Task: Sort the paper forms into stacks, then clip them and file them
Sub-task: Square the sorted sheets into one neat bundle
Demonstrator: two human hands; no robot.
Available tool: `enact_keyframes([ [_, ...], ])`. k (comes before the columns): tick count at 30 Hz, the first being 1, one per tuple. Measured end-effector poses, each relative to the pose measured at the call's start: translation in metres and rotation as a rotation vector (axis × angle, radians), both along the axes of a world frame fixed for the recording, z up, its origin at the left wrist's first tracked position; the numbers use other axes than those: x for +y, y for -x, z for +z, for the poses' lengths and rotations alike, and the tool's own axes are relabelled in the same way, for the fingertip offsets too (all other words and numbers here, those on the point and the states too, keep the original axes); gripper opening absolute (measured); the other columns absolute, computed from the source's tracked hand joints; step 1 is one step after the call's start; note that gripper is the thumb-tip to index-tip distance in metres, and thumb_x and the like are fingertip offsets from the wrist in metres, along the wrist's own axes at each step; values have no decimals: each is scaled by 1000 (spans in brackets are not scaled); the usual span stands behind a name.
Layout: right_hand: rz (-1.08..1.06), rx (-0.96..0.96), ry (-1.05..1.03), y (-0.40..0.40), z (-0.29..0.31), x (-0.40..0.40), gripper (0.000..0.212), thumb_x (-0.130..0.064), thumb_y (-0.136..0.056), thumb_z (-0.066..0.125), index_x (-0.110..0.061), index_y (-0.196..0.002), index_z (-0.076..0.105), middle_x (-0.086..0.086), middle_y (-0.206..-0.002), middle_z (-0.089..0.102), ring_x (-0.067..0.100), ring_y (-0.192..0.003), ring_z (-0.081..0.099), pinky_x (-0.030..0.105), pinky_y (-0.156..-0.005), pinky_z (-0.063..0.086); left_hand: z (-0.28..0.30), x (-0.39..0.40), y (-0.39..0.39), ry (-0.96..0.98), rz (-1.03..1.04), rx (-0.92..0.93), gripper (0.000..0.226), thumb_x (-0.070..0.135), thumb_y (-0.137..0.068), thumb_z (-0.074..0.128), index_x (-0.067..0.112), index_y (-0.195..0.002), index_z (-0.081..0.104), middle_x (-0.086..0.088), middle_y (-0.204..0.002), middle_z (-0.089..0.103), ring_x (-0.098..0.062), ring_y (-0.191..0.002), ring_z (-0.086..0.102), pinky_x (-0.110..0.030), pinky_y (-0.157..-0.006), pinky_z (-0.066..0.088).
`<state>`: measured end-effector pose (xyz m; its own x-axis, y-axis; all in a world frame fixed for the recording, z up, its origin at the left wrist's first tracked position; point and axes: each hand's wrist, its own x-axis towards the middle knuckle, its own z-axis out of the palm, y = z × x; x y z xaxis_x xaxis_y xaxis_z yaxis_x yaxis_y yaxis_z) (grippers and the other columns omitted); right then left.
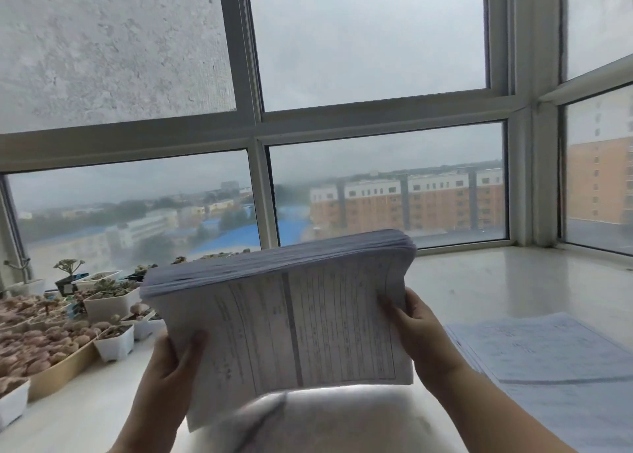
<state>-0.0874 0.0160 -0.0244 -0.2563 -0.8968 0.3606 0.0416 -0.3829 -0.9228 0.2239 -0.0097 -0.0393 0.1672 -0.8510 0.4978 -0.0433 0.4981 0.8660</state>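
Note:
A thick stack of printed paper forms (294,315) is held up in front of me above the white window ledge (507,281), its printed face toward me. My left hand (174,367) grips the stack's lower left edge, thumb on the front sheet. My right hand (418,329) grips the right edge, thumb across the front. Below the stack lies a blurred pale sheet or stack (325,418). More forms (548,360) lie flat on the ledge at the right.
Small white pots with succulents (109,298) and a tan tray of pinkish plants (37,343) crowd the ledge's left side. Large windows (376,192) close off the far side and right corner.

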Motion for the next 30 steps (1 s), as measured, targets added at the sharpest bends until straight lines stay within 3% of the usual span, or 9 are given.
enact_keyframes([
  [3,31,-12,45,3,5,0,30,-38,-87,65,-20,-111,62,5,-103,68,22,-93,65,38,-76,56,8,1,4,21,-9,25,38,40,-78,57,25,-113,56,-6,-112,66,-23,-104,59,-51,-90,47],
  [6,93,1,-56,1,-8,1,30,-27,-86,69,-22,-114,58,2,-109,67,17,-99,64,31,-79,53,-4,1,-1,-92,-13,-10,46,36,-76,62,23,-118,49,-6,-114,63,-24,-108,58,-52,-95,46],
  [9,78,-1,-105,-2,-11,2,22,-10,-94,59,-20,-114,59,4,-110,67,21,-103,64,40,-90,53,-11,6,-3,-140,-59,-22,48,26,-77,64,23,-122,46,-2,-114,61,-22,-106,58,-51,-96,45],
  [12,55,-13,-89,-7,-8,1,19,-11,-96,56,-18,-113,60,6,-108,68,24,-100,64,41,-87,54,-7,8,0,-71,-24,-39,48,24,-78,59,22,-124,44,2,-111,58,-14,-98,56,-41,-85,47],
  [15,42,-4,-146,-8,-13,2,18,-8,-97,53,-21,-108,58,8,-113,65,25,-106,62,45,-96,50,-15,4,3,-139,-57,-84,43,4,-91,58,17,-126,38,-4,-118,53,-17,-107,50,-43,-96,42],
  [21,23,65,-173,-5,-10,7,18,-11,-99,50,-25,-110,53,3,-114,63,22,-107,60,44,-98,47,-22,3,2,-167,-3,-234,40,0,-94,52,23,-123,36,3,-111,57,-21,-108,52,-43,-95,44],
  [26,-53,165,-106,-2,4,13,26,-4,-98,49,-28,-102,58,3,-108,65,22,-99,62,44,-88,52,-6,15,3,-100,26,-160,28,6,-92,60,27,-109,52,4,-97,66,-12,-85,64,-28,-65,53],
  [28,-28,171,-157,2,4,16,22,-6,-97,49,-21,-110,59,4,-106,66,24,-98,63,43,-83,53,-1,16,-6,-217,-68,-115,35,17,-84,69,31,-113,54,0,-98,69,-19,-87,68,-40,-64,56],
  [30,3,239,-320,4,-4,15,23,-10,-97,52,-14,-120,56,6,-105,65,27,-96,63,43,-84,53,-4,13,-11,-392,-149,-125,42,11,-86,68,26,-120,50,-5,-103,69,-32,-90,68,-52,-76,54],
])
